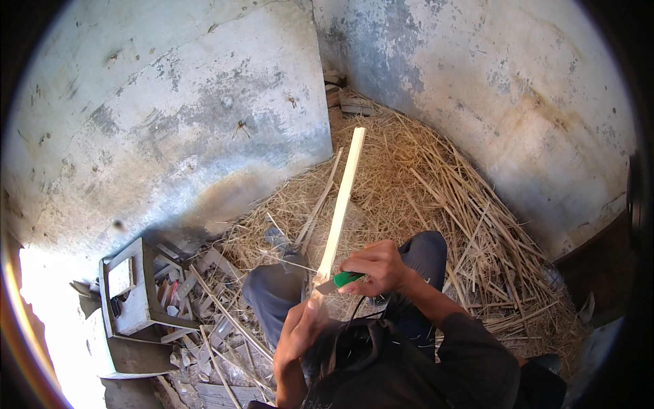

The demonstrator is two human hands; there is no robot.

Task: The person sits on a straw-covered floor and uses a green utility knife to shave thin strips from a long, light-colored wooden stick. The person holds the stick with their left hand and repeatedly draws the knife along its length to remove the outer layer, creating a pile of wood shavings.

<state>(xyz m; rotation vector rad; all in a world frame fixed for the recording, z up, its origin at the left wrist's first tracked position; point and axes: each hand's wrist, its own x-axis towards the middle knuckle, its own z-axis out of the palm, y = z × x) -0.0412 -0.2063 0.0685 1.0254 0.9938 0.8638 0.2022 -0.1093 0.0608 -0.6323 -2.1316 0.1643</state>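
A long, pale strip of split wood or bamboo points up and away from me, slightly tilted to the right. My left hand is closed round its lower end, thumb on top. In my right hand I grip a knife with a green handle. Its short metal blade lies against the strip just above my left thumb, where the surface looks rough and shaved. The strip's lowest end is hidden by my left hand. Both hands are in front of my body, near my bent knees in dark trousers.
Loose straw and shavings cover the floor ahead, with long thin sticks heaped on the right. At left stands a worn box-like wooden stand with small items in it. Scraps and sticks lie beside it. Weathered walls enclose the corner.
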